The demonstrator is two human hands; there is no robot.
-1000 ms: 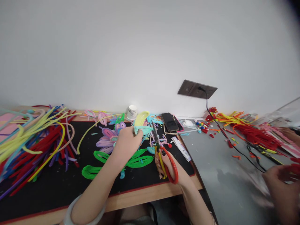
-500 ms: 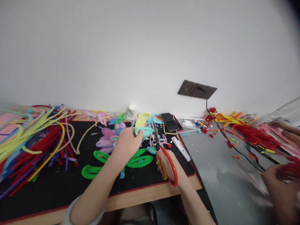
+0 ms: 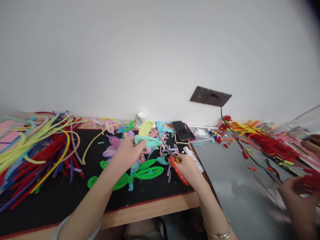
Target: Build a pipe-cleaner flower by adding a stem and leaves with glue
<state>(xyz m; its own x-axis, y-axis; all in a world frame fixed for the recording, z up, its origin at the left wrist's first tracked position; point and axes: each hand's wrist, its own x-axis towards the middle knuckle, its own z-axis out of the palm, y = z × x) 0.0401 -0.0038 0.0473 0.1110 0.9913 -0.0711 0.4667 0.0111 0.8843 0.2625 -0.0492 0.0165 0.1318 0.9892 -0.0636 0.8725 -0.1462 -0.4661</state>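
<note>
My left hand [image 3: 128, 150] is closed around a folded bundle of pale teal and yellow pipe cleaners [image 3: 147, 136], held above the black mat [image 3: 62, 196]. My right hand [image 3: 186, 166] grips red-handled scissors [image 3: 176, 165], the blades pointing up-left toward the bundle's right end. Under my hands lie green pipe-cleaner leaves [image 3: 147, 170] and purple petal loops [image 3: 112, 146].
A large heap of loose pipe cleaners [image 3: 32, 150] fills the left. A paper cup [image 3: 140, 119] and stacked phones [image 3: 182, 130] sit by the wall. A black cable [image 3: 240, 143] crosses the grey table [image 3: 237, 186]. Another person's hands [image 3: 297, 195] handle red pieces at right.
My right hand has lowered and turned the scissors flatter and moved right. My left hand has shifted the bundle slightly left. The view has shifted a little.
</note>
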